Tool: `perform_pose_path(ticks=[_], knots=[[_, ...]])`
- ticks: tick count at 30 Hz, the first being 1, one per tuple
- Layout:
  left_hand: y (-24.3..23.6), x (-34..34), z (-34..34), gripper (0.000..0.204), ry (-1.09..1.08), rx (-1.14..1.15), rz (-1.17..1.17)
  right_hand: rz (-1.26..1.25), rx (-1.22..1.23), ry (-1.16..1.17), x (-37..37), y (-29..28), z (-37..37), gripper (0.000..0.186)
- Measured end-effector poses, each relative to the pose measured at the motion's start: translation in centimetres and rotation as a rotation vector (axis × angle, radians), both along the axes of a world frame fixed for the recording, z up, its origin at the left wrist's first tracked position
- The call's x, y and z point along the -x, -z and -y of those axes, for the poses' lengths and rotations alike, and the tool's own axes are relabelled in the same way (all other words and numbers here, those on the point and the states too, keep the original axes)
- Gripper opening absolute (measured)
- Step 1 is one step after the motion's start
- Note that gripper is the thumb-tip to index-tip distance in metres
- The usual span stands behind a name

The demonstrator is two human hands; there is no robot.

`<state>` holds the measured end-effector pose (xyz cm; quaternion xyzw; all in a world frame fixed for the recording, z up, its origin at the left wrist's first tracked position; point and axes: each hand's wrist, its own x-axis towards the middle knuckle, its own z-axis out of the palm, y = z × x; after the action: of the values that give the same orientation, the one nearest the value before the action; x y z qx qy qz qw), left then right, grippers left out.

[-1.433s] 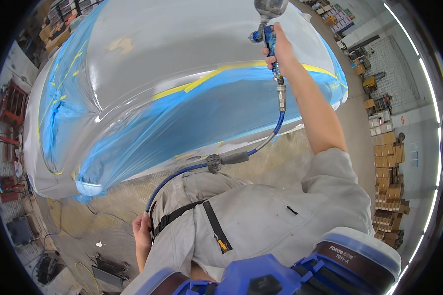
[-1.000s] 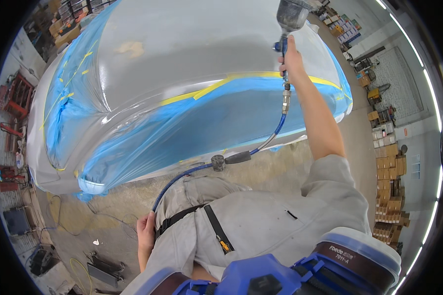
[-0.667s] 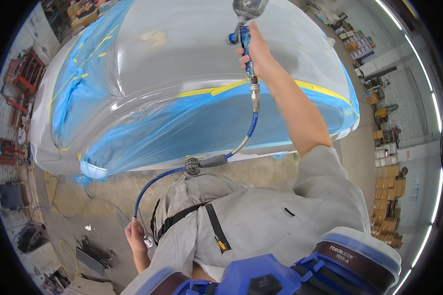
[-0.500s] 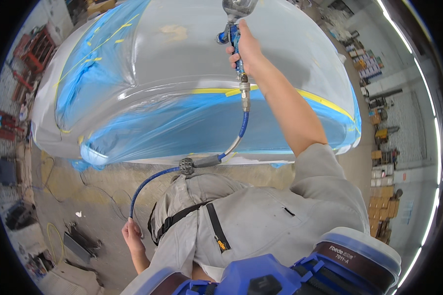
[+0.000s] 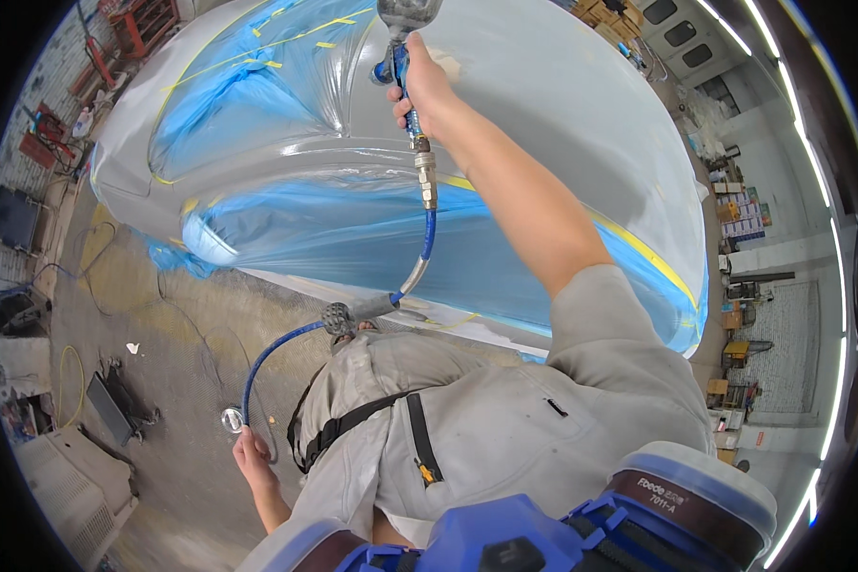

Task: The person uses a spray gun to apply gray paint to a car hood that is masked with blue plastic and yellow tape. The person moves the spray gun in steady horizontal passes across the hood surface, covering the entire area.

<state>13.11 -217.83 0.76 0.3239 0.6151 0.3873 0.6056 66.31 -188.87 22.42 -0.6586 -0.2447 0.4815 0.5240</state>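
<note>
My right hand (image 5: 425, 91) is wrapped around the handle of a spray gun (image 5: 398, 67), arm stretched out over a grey car body (image 5: 534, 124). On the gun sits a grey cup (image 5: 410, 11), cut off by the top edge. Below the handle, a metal coupler (image 5: 425, 181) joins it to a blue air hose (image 5: 281, 343). The hose runs past a dark knobbly ball (image 5: 337, 319) at my waist, down to my left hand (image 5: 255, 458), low at my side with its fingers closed on the hose. Blue masking film (image 5: 353, 229) and yellow tape (image 5: 653, 255) cover parts of the car.
Thin cables (image 5: 186, 319) and a small round metallic object (image 5: 232, 419) lie on the floor at left. Beyond them is a dark flat panel (image 5: 112, 408). Red racks (image 5: 146, 27) stand at far left; boxes (image 5: 742, 221) line the right wall.
The spray gun has moved left over the car, from the right of a beige patch to its left. My view has turned, and the car sits tilted in it. Both hands keep their grip.
</note>
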Motion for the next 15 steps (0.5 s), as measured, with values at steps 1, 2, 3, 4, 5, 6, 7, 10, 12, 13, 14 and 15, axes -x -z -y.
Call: perform_pose_path(ticks=[1,2,3,4,5,6,7,10,12,13,14,15], knots=[[0.1,0.2,0.1,0.05,-0.006,-0.002,-0.011,-0.017,-0.008,-0.025,0.2,0.2,-0.2,0.074],[0.2,0.3,0.1,0.05,-0.002,-0.003,-0.004,-0.032,-0.017,-0.048,0.4,0.3,-0.3,0.074],[0.3,0.4,0.0,0.05,0.005,-0.005,0.002,0.018,0.011,-0.026,0.6,0.4,-0.5,0.074],[0.5,0.4,-0.2,0.05,0.014,-0.01,0.016,0.07,0.038,-0.002,0.7,0.4,-0.5,0.075],[0.6,0.4,-0.5,0.05,0.037,-0.008,0.011,0.116,0.055,0.013,0.8,0.3,-0.4,0.075],[0.7,0.4,-0.8,0.05,0.067,-0.008,0.013,0.167,0.074,0.027,0.7,0.3,-0.2,0.073],[0.8,0.2,-1.1,0.05,0.098,-0.015,0.02,0.215,0.082,0.03,0.4,0.1,0.4,0.072],[0.8,-1.0,-1.7,0.049,0.177,0.016,0.019,0.283,0.099,0.041,-1.3,-0.7,2.6,0.073],[0.8,-1.7,-2.7,0.048,0.25,0.02,-0.006,0.313,0.105,0.055,-2.4,-1.1,4.0,0.076],[0.9,-2.2,-3.1,0.048,0.281,0.026,-0.002,0.333,0.107,0.064,-3.1,-1.4,4.8,0.077],[1.0,-2.6,-3.6,0.048,0.314,0.037,0.007,0.353,0.109,0.075,-3.7,-1.5,5.6,0.078],[1.0,-3.1,-4.0,0.048,0.336,0.039,-0.009,0.357,0.115,0.108,-4.4,-1.8,6.5,0.078]])
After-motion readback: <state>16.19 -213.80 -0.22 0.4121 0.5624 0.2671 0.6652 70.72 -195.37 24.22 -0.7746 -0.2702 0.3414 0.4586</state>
